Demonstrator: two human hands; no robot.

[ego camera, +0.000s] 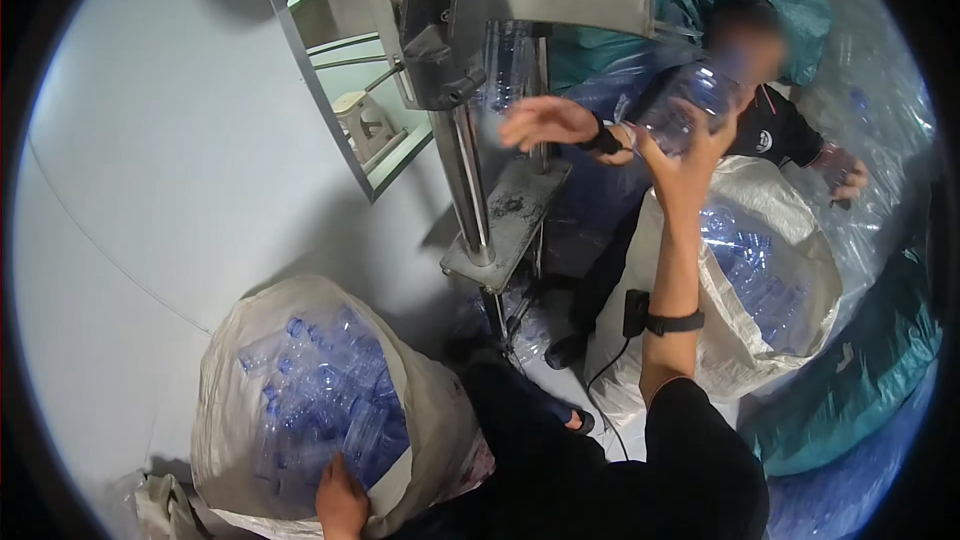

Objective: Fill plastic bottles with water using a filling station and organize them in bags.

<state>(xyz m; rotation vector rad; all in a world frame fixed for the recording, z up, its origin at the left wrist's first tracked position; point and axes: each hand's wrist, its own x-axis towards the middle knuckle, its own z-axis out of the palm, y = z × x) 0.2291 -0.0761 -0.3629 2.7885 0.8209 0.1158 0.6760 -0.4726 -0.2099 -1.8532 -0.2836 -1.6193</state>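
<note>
My right hand is raised at the upper right, with its fingers around a large clear plastic bottle. My left hand is low at the near rim of a woven sack. Its fingertips reach in among several clear bottles with a bluish tint. Whether the fingers pinch a bottle there cannot be told. Ahead stands a metal press-like machine with polished columns. A further clear bottle shows upright beneath its top plate.
A co-worker faces me, one open hand near the machine, the other holding a small dark object. A second woven sack of bottles stands between us. Teal bags lie at right. A cable hangs from my right wrist device.
</note>
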